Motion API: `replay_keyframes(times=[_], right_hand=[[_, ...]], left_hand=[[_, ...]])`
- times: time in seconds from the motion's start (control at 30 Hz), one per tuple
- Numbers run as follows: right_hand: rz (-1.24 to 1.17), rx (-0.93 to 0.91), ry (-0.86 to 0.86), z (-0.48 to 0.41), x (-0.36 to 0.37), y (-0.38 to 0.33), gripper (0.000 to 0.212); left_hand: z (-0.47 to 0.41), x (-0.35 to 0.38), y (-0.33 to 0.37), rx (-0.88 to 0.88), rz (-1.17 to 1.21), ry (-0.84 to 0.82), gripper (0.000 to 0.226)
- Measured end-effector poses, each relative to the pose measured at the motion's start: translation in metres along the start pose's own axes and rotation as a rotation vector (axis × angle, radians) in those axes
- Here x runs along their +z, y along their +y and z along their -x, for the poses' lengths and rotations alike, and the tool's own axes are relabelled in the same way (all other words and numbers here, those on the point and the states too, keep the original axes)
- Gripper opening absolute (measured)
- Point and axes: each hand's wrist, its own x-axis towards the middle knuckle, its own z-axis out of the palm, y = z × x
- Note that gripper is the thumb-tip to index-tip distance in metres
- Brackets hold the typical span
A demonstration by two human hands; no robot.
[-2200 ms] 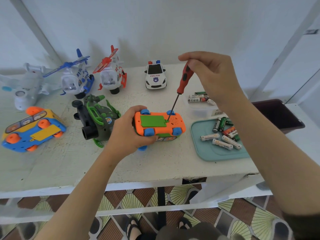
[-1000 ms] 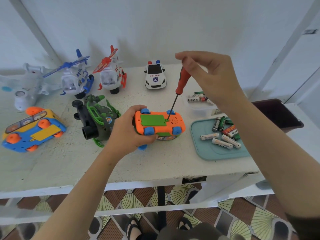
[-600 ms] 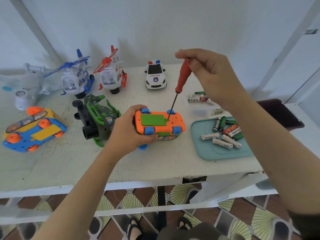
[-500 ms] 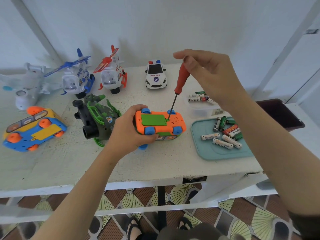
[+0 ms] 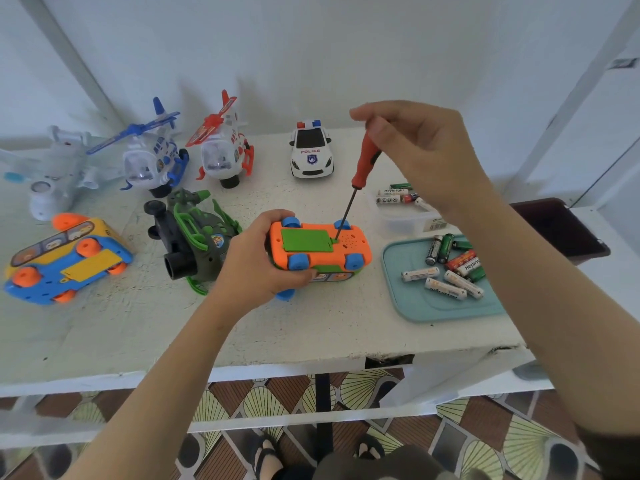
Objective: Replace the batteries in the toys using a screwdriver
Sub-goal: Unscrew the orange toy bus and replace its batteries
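A shallow teal plastic tray [image 5: 433, 306] at the table's right holds loose AA batteries [image 5: 450, 271], white, green and red. Behind it, a small clear plastic tub [image 5: 405, 221] holds a few more cells [image 5: 393, 195]; the right wrist covers part of it. The orange toy car with blue wheels [image 5: 349, 252] lies upside down at the table's middle, green battery cover [image 5: 306, 240] facing up. The left hand [image 5: 256, 261] grips its left end. The right hand [image 5: 422, 150] pinches the top of a red-handled screwdriver [image 5: 362, 168], whose tip touches the cover's right edge (the screw itself is too small to see). The contents of the dark brown bin [image 5: 561, 233] cannot be made out.
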Motion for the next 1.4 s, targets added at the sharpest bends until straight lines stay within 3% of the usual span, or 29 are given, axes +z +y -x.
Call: replay_keyframes(times=[0.13,0.43,0.6,0.73,0.83,1.0,1.27,1.33,1.4], right_hand=[[0.033,-0.040,0.069,0.001,0.000,-0.001,0.009],[0.174,-0.003,0.030,0.002,-0.001,0.001,0.029],[0.122,-0.074,0.062,0.010,0.001,-0.002,0.016],[0.158,-0.087,0.115,0.010,-0.002,-0.001,0.020],[0.187,-0.063,0.074,0.008,-0.003,-0.001,0.027],[0.281,-0.054,-0.023,0.012,-0.011,-0.004,0.016],[0.580,0.261,-0.331,0.022,-0.048,-0.001,0.010],[0.584,0.352,-0.256,0.028,-0.052,0.010,0.024],[0.301,0.555,-0.045,0.034,-0.053,0.019,0.032]], left_hand=[[-0.001,0.000,-0.001,0.005,-0.013,0.004,0.072],[-0.001,0.000,-0.002,0.009,0.006,0.002,0.072],[-0.001,0.000,-0.001,0.005,0.017,-0.006,0.072],[0.000,0.000,-0.002,0.005,0.028,-0.008,0.073],[0.000,0.000,-0.002,0.009,0.029,-0.005,0.074],[0.000,0.000,-0.002,0.018,0.021,-0.013,0.070],[0.000,-0.003,0.002,0.014,0.003,-0.037,0.064],[-0.002,-0.005,0.002,0.017,-0.012,-0.050,0.064],[-0.002,-0.006,0.003,0.016,-0.014,-0.060,0.064]])
